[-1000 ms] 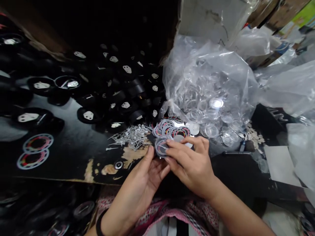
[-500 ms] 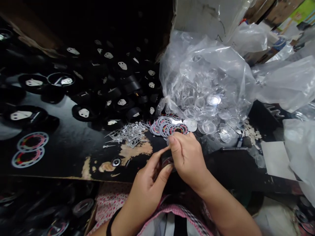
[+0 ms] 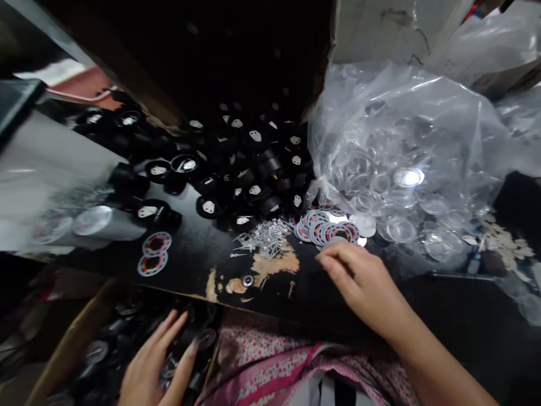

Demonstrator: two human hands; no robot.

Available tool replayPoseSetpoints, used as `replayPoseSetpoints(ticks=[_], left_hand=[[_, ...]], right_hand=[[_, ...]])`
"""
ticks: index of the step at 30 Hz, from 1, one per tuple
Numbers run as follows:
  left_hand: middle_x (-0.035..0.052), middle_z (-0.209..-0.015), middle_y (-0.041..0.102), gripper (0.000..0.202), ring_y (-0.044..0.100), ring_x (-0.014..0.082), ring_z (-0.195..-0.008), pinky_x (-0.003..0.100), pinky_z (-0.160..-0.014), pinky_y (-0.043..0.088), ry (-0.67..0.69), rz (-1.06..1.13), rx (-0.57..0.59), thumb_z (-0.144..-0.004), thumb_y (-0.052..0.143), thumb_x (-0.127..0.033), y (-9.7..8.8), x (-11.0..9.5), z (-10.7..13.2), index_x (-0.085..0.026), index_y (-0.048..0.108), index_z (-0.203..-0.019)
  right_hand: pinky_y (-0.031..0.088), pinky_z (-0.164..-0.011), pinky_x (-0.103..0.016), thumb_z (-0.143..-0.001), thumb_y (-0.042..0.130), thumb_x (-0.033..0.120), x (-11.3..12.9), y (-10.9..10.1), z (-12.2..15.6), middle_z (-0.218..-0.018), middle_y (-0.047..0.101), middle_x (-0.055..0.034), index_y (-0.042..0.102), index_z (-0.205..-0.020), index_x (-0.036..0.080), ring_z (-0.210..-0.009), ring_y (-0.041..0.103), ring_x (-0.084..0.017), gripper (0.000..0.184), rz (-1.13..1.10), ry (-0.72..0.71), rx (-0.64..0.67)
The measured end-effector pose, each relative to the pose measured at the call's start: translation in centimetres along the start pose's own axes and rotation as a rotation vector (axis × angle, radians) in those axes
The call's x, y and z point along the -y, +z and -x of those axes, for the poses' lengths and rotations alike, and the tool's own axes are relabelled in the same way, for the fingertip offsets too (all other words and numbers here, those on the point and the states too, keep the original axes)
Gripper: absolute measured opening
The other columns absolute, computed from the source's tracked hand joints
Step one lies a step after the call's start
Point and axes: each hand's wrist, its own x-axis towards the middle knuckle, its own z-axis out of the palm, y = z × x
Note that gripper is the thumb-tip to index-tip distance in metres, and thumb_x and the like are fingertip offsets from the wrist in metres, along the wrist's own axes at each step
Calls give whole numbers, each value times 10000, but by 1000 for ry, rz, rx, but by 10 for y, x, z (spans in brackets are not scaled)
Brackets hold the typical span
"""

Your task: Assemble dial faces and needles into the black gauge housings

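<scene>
My left hand (image 3: 158, 361) is over the box of dark round cases at the lower left, its fingers spread and nothing visible in its grasp. A round case (image 3: 205, 338) with a clear face lies beside its fingertips. Above the table, my right hand (image 3: 363, 282) has thumb and fingers drawn together; what they hold, if anything, is hidden. Just beyond them is the pile of printed dial discs (image 3: 327, 228), grey-rimmed with red and black rings. To its left lies a heap of small grey pointers (image 3: 268, 237). A small metal-rimmed ring (image 3: 247, 280) sits near the table edge.
A clear plastic bag (image 3: 406, 124) of transparent round covers (image 3: 401, 228) stands at the right. Black cups (image 3: 209, 206) with white plates spill from a dark carton at the back. Two dial discs (image 3: 153, 263) lie at left. A cardboard box (image 3: 71, 341) sits below the table edge.
My hands have parted from the round thing they worked on together. The left went down-left over the box; the right stayed near the discs. The view has swung left.
</scene>
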Motion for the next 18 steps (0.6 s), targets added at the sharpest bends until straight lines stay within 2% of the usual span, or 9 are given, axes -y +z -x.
replayPoseSetpoints(ticks=[3, 5, 7, 9, 11, 13, 15, 16, 18], left_hand=[[101, -1436, 574, 482, 489, 356, -1350, 583, -1156, 321, 196, -66, -95, -928, 552, -406, 6, -35, -32, -297, 521, -1397], [115, -1399, 602, 464, 562, 306, -1275, 502, -1107, 405, 276, 25, -59, -960, 512, -404, 21, -71, -70, -261, 514, -1402], [164, -1356, 619, 546, 575, 334, -1243, 508, -1086, 408, 311, 17, -106, -928, 561, -465, 37, -99, -109, -184, 519, -1395], [195, -1313, 632, 608, 565, 367, -1234, 535, -1088, 384, 319, 12, -148, -883, 625, -490, 48, -113, -140, -136, 537, -1370], [197, -1251, 659, 601, 575, 372, -1208, 550, -1077, 388, 313, 27, -169, -873, 642, -487, 52, -115, -155, -124, 553, -1343], [176, -1235, 668, 570, 592, 343, -1198, 522, -1061, 423, 307, 66, -183, -895, 620, -468, 50, -112, -151, -147, 534, -1357], [142, -1306, 642, 557, 584, 307, -1238, 478, -1078, 430, 340, 165, -148, -889, 645, -422, 45, -112, -130, -209, 510, -1387], [115, -1342, 629, 570, 569, 294, -1268, 458, -1105, 411, 365, 235, -93, -865, 687, -388, 43, -113, -116, -253, 513, -1391], [60, -1364, 637, 606, 548, 292, -1307, 436, -1155, 360, 385, 380, 116, -790, 780, -308, 41, -117, -85, -330, 570, -1358]], right_hand=[[383, -732, -310, -1006, 514, 268, 10, 11, -7, -811, 694, -1, 647, -867, 191, -763, 611, -167, 208, 33, -103, 142], [378, -728, -314, -1007, 511, 265, 17, 15, -8, -807, 695, -4, 642, -863, 188, -753, 601, -167, 209, 56, -131, 157], [378, -726, -316, -1008, 503, 259, 20, 14, -6, -808, 694, -9, 645, -867, 187, -758, 602, -171, 213, 79, -103, 148], [379, -720, -313, -1006, 498, 253, 17, 11, -1, -808, 696, -10, 651, -865, 190, -758, 603, -171, 217, 71, -65, 152], [384, -727, -310, -999, 500, 250, 12, 10, 4, -817, 698, -8, 653, -861, 197, -771, 607, -171, 212, 32, -31, 161], [393, -735, -307, -995, 501, 279, 6, 11, 6, -839, 696, -8, 658, -882, 206, -789, 610, -171, 206, -46, 25, 157], [406, -715, -294, -990, 508, 354, 4, 14, 4, -846, 681, -3, 663, -993, 221, -780, 606, -165, 205, -181, 127, 156], [411, -698, -284, -981, 519, 395, 5, 16, 3, -842, 668, 2, 655, -1035, 223, -765, 598, -158, 226, -260, 180, 162], [411, -661, -258, -951, 558, 445, 8, 20, 0, -814, 631, 16, 634, -1015, 212, -728, 570, -138, 254, -405, 256, 179]])
